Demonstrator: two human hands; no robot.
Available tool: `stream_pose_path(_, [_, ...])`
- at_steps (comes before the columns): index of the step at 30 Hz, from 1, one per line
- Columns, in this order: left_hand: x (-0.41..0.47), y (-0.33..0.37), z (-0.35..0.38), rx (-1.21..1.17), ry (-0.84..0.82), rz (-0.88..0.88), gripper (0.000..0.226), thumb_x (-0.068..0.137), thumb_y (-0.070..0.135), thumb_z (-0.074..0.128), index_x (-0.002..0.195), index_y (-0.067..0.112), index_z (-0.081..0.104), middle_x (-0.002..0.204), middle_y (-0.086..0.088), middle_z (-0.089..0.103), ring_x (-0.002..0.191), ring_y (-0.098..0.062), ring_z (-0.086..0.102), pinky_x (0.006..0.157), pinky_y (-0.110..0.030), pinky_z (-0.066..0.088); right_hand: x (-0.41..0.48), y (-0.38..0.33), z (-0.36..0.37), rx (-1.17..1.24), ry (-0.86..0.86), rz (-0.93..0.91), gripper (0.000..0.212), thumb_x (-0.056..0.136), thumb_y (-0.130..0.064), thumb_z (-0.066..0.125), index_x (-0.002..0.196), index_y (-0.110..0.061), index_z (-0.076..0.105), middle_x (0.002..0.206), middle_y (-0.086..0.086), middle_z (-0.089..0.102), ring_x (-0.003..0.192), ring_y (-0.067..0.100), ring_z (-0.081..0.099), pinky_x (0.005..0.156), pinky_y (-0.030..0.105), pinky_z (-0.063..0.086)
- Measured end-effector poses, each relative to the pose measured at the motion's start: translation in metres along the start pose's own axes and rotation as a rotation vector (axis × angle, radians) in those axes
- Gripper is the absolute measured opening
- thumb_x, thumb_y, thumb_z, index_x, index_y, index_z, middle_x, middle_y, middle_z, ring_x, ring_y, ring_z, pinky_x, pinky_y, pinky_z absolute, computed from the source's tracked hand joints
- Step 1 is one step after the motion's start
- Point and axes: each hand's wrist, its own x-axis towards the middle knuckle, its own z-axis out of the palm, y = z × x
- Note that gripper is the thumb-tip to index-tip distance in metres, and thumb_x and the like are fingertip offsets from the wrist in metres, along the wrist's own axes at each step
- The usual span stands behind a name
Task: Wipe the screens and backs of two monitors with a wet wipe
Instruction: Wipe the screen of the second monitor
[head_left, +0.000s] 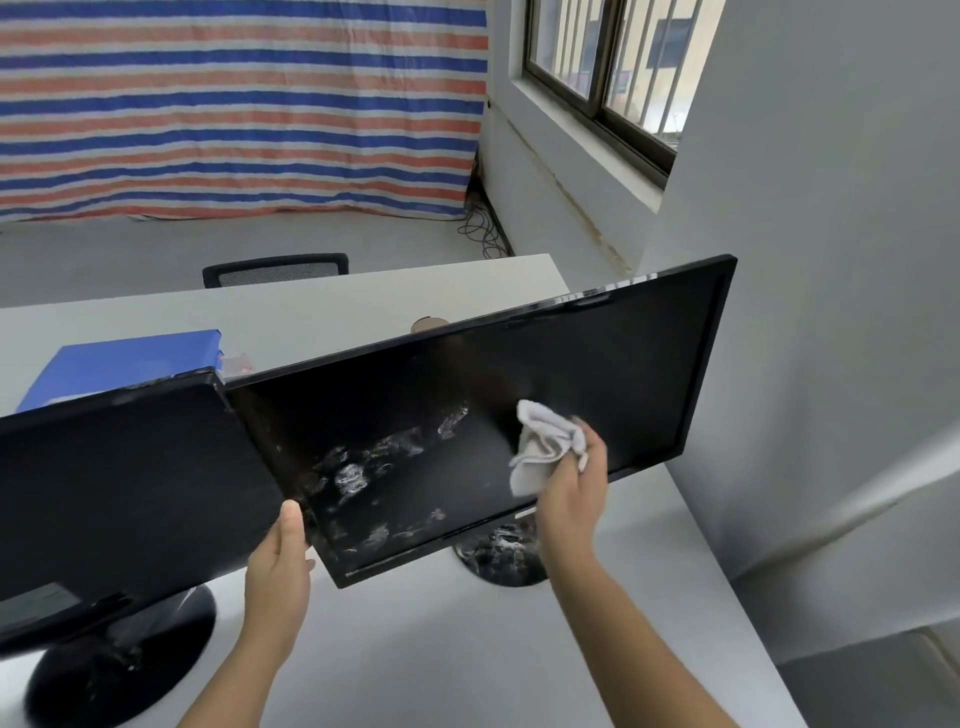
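A person's right hand (574, 483), fingers clenched around a crumpled wet wipe (543, 447), presses it to the screen of the right monitor (597, 374) on a white desk (441, 649); the left hand (280, 561) grips that monitor's lower left edge, beside the left monitor (119, 493); whitish smears remain lower left, so the next strokes should likely sweep there; the backs appear still to come.

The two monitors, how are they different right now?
The right monitor has whitish wet smears on its screen; the left monitor shows none. The right hand presses the wipe on the right monitor, and the left hand steadies its left edge; no hand holds the left monitor. Both are black, switched off, and on round stands.
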Motion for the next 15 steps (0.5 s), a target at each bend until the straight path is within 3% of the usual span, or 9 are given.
stream_pose_path(2, [0.002, -0.003, -0.001, 0.008, -0.001, 0.021, 0.073, 0.092, 0.066, 0.033, 0.141, 0.016, 0.052, 0.139, -0.002, 0.056, 0.125, -0.025, 0.054, 0.096, -0.037, 0.046, 0.025, -0.017, 0.007, -0.015, 0.126, -0.163, 0.030, 0.100, -0.011, 0.042, 0.121, -0.024, 0.058, 0.116, -0.004, 0.060, 0.107, 0.010, 0.059, 0.092, 0.028, 0.049])
stream_pose_path(5, [0.002, -0.005, -0.001, -0.011, 0.005, 0.027, 0.073, 0.091, 0.067, 0.033, 0.140, 0.017, 0.053, 0.138, -0.003, 0.058, 0.126, -0.023, 0.054, 0.098, -0.041, 0.048, 0.011, -0.022, 0.046, -0.198, 0.025, -0.483, 0.021, 0.083, -0.006, 0.041, 0.086, -0.013, 0.060, 0.089, 0.007, 0.059, 0.084, 0.013, 0.056, 0.069, 0.032, 0.047])
stream_pose_path(8, [0.004, -0.002, 0.000, -0.039, -0.014, 0.003, 0.066, 0.095, 0.062, 0.034, 0.138, 0.017, 0.054, 0.132, -0.002, 0.061, 0.121, -0.023, 0.056, 0.096, -0.040, 0.049, -0.041, 0.010, 0.074, -0.331, -0.339, -0.618, 0.017, 0.088, -0.010, 0.054, 0.100, -0.018, 0.063, 0.111, 0.004, 0.051, 0.098, -0.008, 0.048, 0.086, 0.012, 0.043])
stream_pose_path(10, [0.007, -0.002, -0.002, -0.042, -0.026, -0.013, 0.068, 0.093, 0.064, 0.035, 0.138, 0.016, 0.054, 0.132, -0.002, 0.061, 0.119, -0.022, 0.057, 0.093, -0.039, 0.049, -0.070, 0.040, 0.075, -0.453, -0.742, -0.550, 0.026, 0.088, -0.008, 0.063, 0.107, -0.026, 0.059, 0.119, -0.004, 0.045, 0.098, 0.005, 0.055, 0.087, 0.023, 0.053])
stream_pose_path(12, [0.008, -0.003, -0.004, -0.033, -0.038, -0.013, 0.073, 0.090, 0.068, 0.035, 0.138, 0.016, 0.054, 0.133, -0.002, 0.060, 0.120, -0.021, 0.057, 0.094, -0.039, 0.049, -0.079, 0.054, 0.062, -0.485, -0.933, -0.538, 0.028, 0.087, -0.008, 0.067, 0.109, -0.024, 0.064, 0.117, -0.007, 0.048, 0.095, 0.006, 0.055, 0.083, 0.015, 0.052])
stream_pose_path(13, [0.008, -0.004, -0.004, -0.030, -0.043, -0.008, 0.073, 0.091, 0.067, 0.035, 0.138, 0.015, 0.054, 0.133, -0.002, 0.060, 0.121, -0.021, 0.056, 0.094, -0.038, 0.048, -0.077, 0.053, 0.053, -0.444, -0.882, -0.576, 0.030, 0.083, -0.006, 0.069, 0.106, -0.025, 0.069, 0.114, -0.009, 0.053, 0.095, 0.002, 0.056, 0.082, 0.010, 0.049])
stream_pose_path(15, [0.006, -0.005, -0.004, -0.033, -0.049, -0.004, 0.071, 0.092, 0.066, 0.034, 0.139, 0.017, 0.053, 0.135, 0.000, 0.059, 0.122, -0.020, 0.055, 0.095, -0.037, 0.047, -0.065, 0.044, 0.032, -0.355, -0.635, -0.558, 0.029, 0.076, -0.004, 0.066, 0.090, -0.029, 0.074, 0.101, -0.021, 0.063, 0.094, 0.001, 0.059, 0.082, 0.013, 0.047])
